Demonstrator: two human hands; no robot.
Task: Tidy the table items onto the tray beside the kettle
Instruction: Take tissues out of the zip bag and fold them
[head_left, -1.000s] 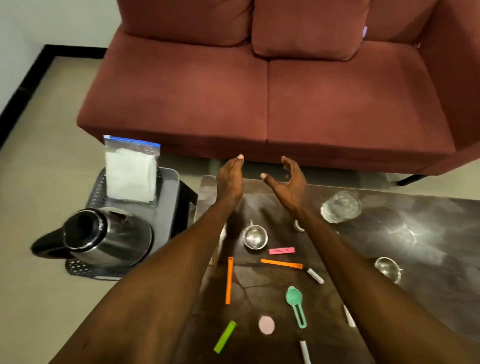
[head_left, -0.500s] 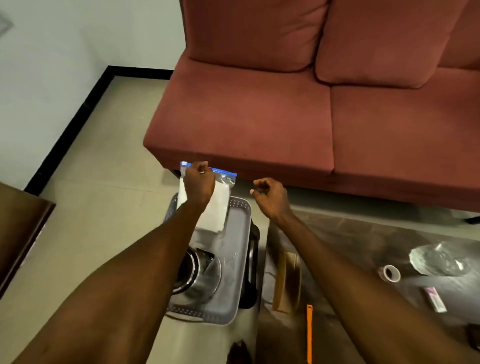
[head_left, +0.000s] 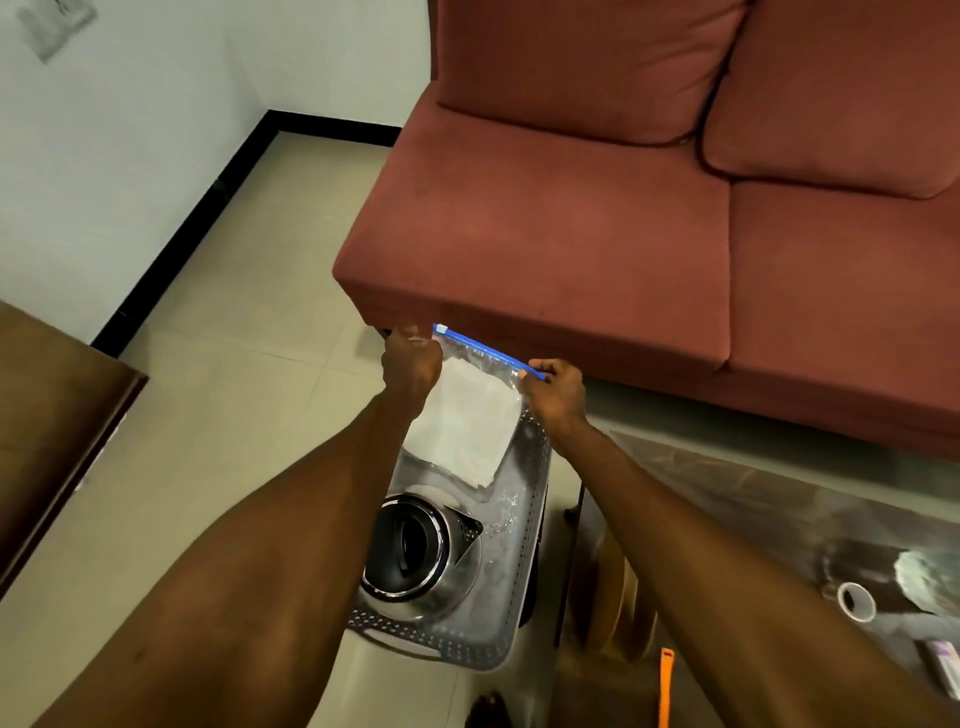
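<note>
Now both hands, left hand (head_left: 410, 364) and right hand (head_left: 555, 396), fingers apparently pinching zip bag (head_left: 467, 421) corners above tray (head_left: 519, 551).

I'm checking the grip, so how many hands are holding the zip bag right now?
2. The left hand pinches the zip bag at its top left corner; the right hand pinches the top right corner.

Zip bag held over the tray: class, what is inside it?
Inside the zip bag lies a folded white cloth or paper stack. Which one, and anything beneath it, is hidden.
</note>
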